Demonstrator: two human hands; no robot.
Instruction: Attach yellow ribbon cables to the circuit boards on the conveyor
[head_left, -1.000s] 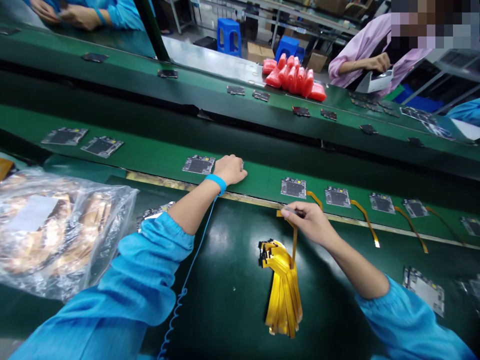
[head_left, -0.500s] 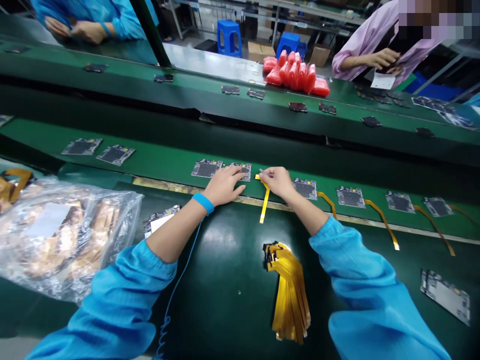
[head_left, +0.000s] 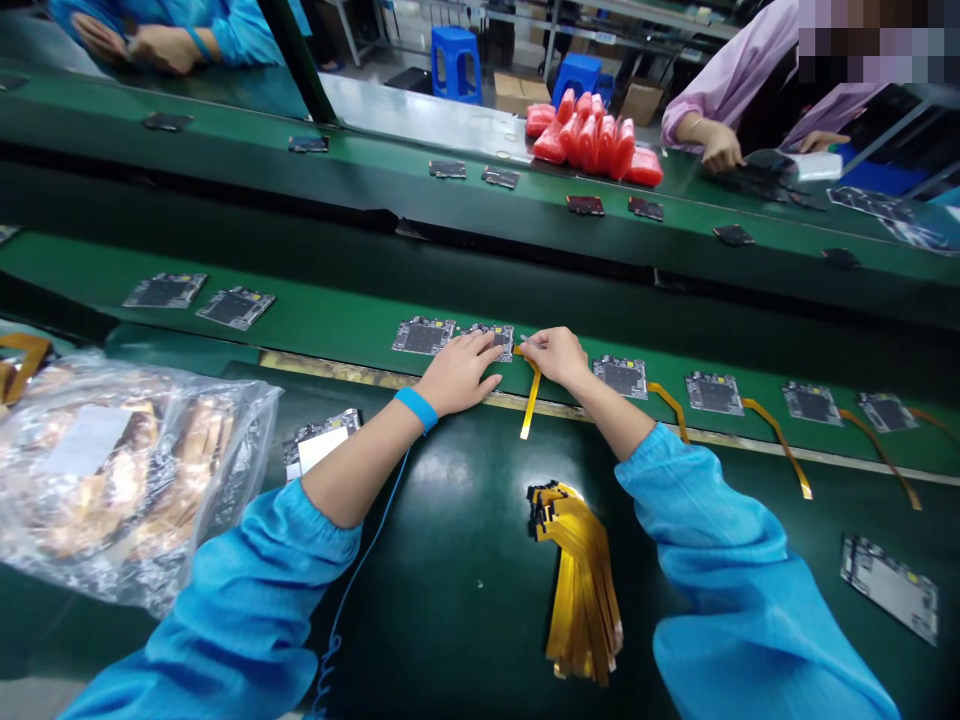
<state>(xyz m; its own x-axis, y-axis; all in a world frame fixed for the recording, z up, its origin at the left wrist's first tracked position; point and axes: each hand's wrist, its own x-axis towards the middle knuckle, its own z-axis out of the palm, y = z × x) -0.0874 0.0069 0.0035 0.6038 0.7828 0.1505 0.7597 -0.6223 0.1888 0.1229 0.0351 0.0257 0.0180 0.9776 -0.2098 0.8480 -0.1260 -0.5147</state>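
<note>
My left hand (head_left: 460, 374) lies with fingers stretched out and thumb apart over a circuit board (head_left: 496, 338) on the green belt. Its fingertips touch the board's face and cover part of it. Pinched in my right hand (head_left: 559, 357) is a yellow flex cable (head_left: 531, 402), whose upper end meets the board's right edge; the fingertips hide the exact contact. The cable's tail hangs down over the belt's near edge. Just left of my fingers lies another circuit board (head_left: 422, 336). A blue wrist strap (head_left: 417, 408) circles my left wrist, with a thin cord running down.
A fanned stack of flex cables (head_left: 581, 590) lies on the green bench. Boards with cables attached (head_left: 620, 377) sit rightward along the belt. A clear plastic bag (head_left: 135, 470) is at left, a loose board (head_left: 890, 588) at right. Co-workers sit across, beyond red packets (head_left: 592, 140).
The cable's upper end has come against the board's right edge. My hands and the near boards have shifted slightly right, while boards on the far belt have moved left.
</note>
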